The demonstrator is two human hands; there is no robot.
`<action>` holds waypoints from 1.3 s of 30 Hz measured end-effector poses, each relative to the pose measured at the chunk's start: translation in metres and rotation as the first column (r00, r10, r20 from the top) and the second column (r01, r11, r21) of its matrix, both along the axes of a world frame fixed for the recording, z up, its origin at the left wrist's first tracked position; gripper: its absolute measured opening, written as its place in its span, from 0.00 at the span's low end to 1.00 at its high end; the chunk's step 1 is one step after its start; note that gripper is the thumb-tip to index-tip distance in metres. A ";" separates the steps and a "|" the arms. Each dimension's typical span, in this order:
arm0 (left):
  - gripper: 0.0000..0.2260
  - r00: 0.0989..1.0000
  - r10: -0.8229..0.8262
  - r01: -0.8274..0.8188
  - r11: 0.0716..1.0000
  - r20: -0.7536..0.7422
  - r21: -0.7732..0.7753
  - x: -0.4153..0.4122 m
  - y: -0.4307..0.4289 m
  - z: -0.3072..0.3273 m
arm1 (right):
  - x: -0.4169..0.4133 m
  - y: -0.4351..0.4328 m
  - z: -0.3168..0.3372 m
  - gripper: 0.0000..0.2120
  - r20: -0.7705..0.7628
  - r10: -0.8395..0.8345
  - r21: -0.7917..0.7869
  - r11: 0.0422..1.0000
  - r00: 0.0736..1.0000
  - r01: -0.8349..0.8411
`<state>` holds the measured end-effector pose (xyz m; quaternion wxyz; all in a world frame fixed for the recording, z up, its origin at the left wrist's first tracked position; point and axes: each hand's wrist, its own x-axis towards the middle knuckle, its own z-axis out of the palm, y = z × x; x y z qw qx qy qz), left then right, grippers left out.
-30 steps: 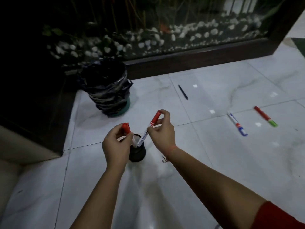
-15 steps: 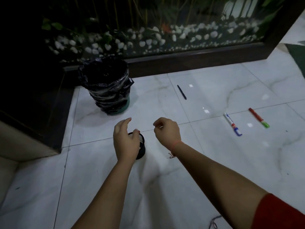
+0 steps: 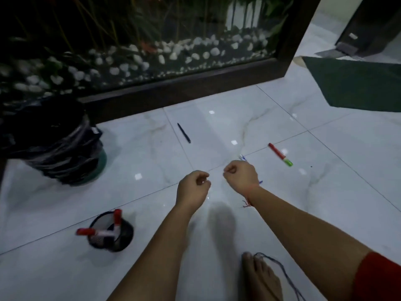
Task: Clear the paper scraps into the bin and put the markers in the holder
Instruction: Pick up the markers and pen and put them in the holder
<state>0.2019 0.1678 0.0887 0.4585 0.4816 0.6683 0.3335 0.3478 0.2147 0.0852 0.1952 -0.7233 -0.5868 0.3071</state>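
Observation:
A black mesh holder point(image 3: 124, 232) stands on the floor at lower left with two red-capped markers point(image 3: 104, 232) in it. My left hand point(image 3: 193, 189) and my right hand point(image 3: 242, 177) hover mid-frame, fingers curled, with nothing in them. A blue-and-white marker point(image 3: 242, 157) lies just beyond my right hand, mostly hidden by it. A red-and-green marker point(image 3: 280, 154) lies further right. A black pen point(image 3: 184, 132) lies near the planter. The bin point(image 3: 58, 146), lined with a black bag, stands at the left. Small white paper scraps point(image 3: 138, 176) dot the tiles.
A dark-framed glass planter point(image 3: 173, 83) with white pebbles runs along the back. A dark green mat point(image 3: 355, 83) lies at the right. My bare foot point(image 3: 260, 276) and a thin cord point(image 3: 280, 270) are at the bottom.
Both red markers were let go into the holder. My hands have moved away from it to the right, toward the blue marker, and the view has shifted right.

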 end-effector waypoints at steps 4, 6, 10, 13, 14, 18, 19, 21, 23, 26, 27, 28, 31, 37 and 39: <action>0.12 0.957 -0.175 0.173 0.984 -0.231 -0.031 0.039 0.054 -0.046 | 0.073 0.042 -0.045 0.09 0.084 -0.252 -0.054 0.965 0.964 0.257; 0.15 0.866 -0.320 0.333 0.942 -0.385 -0.033 0.066 0.087 -0.067 | 0.101 0.061 -0.070 0.10 0.111 -0.321 -0.079 0.941 0.941 0.330; 0.16 0.722 -0.465 0.512 0.857 -0.512 -0.057 0.119 0.139 -0.091 | 0.138 0.089 -0.101 0.11 0.139 -0.303 -0.100 0.943 0.943 0.318; 0.16 0.546 -0.563 0.669 0.739 -0.620 -0.081 0.158 0.167 -0.109 | 0.154 0.107 -0.115 0.10 0.151 -0.289 -0.076 0.950 0.945 0.303; 0.15 0.464 -0.582 0.719 0.687 -0.668 -0.100 0.171 0.176 -0.115 | 0.162 0.114 -0.119 0.09 0.162 -0.291 -0.040 0.953 0.943 0.301; 0.13 0.195 -0.599 0.807 0.549 -0.776 -0.220 0.196 0.187 -0.126 | 0.184 0.125 -0.128 0.14 0.294 -0.323 0.062 0.946 0.899 0.320; 0.13 0.153 -0.592 0.819 0.524 -0.791 -0.233 0.198 0.191 -0.127 | 0.190 0.126 -0.132 0.16 0.336 -0.301 0.032 0.951 0.893 0.308; 0.12 0.134 -0.582 0.817 0.523 -0.802 -0.243 0.197 0.198 -0.128 | 0.197 0.125 -0.138 0.19 0.419 -0.195 -0.046 0.971 0.887 0.235; 0.11 0.222 -0.582 0.771 0.596 -0.782 -0.224 0.193 0.202 -0.127 | 0.201 0.125 -0.141 0.19 0.460 -0.145 -0.042 0.982 0.876 0.184; 0.08 0.364 -0.551 0.660 0.721 -0.751 -0.209 0.181 0.199 -0.127 | 0.196 0.120 -0.139 0.15 0.435 -0.152 0.003 0.986 0.888 0.167; 0.07 0.395 -0.531 0.627 0.752 -0.750 -0.202 0.178 0.196 -0.125 | 0.193 0.117 -0.137 0.13 0.441 -0.124 0.007 0.991 0.889 0.134; 0.07 0.420 -0.515 0.597 0.777 -0.747 -0.199 0.176 0.194 -0.123 | 0.190 0.113 -0.135 0.11 0.454 -0.085 -0.001 0.995 0.887 0.095; 0.04 0.562 -0.481 0.512 0.841 -0.673 -0.174 0.167 0.182 -0.105 | 0.170 0.103 -0.125 0.08 0.381 -0.030 -0.029 0.999 0.924 0.044; 0.06 0.845 -0.081 0.126 0.991 -0.529 0.049 0.091 0.110 -0.082 | 0.072 0.075 -0.086 0.05 0.062 0.001 0.152 0.988 0.998 -0.011; 0.04 0.891 0.115 -0.070 0.991 -0.439 0.117 0.056 0.077 -0.072 | 0.037 0.062 -0.067 0.05 -0.031 0.045 0.186 0.982 0.998 -0.038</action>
